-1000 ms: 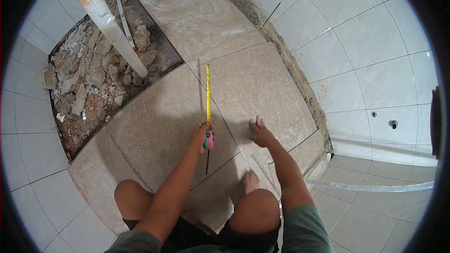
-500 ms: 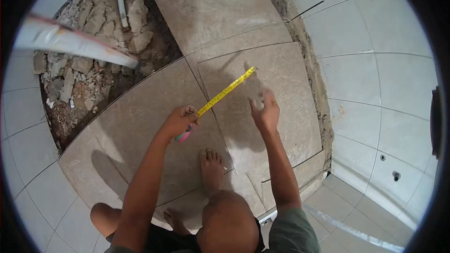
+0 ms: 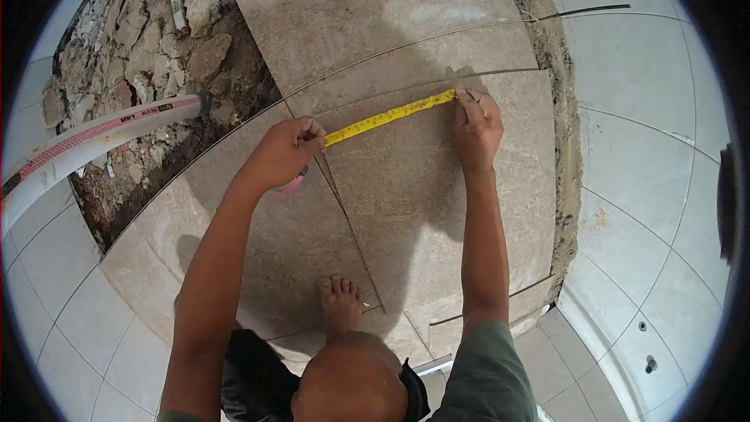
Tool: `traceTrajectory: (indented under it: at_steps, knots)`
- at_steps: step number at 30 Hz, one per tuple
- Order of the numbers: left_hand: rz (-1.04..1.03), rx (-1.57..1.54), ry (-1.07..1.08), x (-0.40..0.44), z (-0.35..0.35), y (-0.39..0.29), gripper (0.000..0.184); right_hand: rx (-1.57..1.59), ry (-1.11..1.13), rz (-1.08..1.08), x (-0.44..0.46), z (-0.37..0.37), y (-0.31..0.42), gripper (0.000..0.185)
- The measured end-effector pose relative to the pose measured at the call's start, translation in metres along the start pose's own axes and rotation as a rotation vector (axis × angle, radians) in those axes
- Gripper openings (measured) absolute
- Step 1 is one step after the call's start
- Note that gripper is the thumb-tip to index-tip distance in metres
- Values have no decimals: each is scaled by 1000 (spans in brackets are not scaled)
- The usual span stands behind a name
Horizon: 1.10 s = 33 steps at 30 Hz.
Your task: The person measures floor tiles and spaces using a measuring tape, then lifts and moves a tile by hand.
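A yellow tape measure blade (image 3: 389,116) stretches between my two hands over the brown floor tiles (image 3: 406,180). My left hand (image 3: 287,150) is closed on the tape measure, whose pink and green case (image 3: 293,182) shows partly beneath the palm. The far end of the blade is pinched between the fingers of my right hand (image 3: 477,125), close to the seam near the tile's top edge. The blade slants slightly upward to the right.
A white pipe (image 3: 117,126) rises at the left from a pit of broken rubble (image 3: 148,55). A thin dark rod (image 3: 586,10) sticks out by the right wall (image 3: 633,133). My bare foot (image 3: 341,302) rests on the tiles below.
The blade has swung from pointing away from me to lying nearly crosswise. My right hand has moved up from the floor and taken its end. My left hand has moved up and left with the case.
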<state>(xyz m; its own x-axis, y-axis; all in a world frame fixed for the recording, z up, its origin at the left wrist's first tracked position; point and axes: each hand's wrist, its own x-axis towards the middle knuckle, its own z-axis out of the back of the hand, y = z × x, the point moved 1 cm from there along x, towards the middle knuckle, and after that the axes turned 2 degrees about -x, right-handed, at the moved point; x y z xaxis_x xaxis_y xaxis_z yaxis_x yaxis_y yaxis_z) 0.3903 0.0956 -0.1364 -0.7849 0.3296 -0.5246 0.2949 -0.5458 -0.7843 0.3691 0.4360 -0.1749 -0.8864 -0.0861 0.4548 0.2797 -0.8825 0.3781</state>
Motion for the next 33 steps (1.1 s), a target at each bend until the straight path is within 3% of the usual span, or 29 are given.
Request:
traceTrajectory:
  at_steps: [3,9,18,21,27,33]
  knots:
    - [107,26,-4,6,-2,-1,19,-6,-67,19,-1,-8,-12,26]
    - [21,78,-101,1,13,11,16,-12,-122,-76,-2,-17,-17,26]
    - [90,134,-212,-4,17,9,18,70,-95,-73,-2,-17,-19,23]
    - [233,127,-198,-5,14,0,21,61,-75,-69,0,-17,-18,24]
    - [135,251,-260,-4,7,8,24,85,-51,-56,2,-14,-18,24]
    - [217,252,-232,-3,7,1,26,65,-43,-55,1,-16,-18,24]
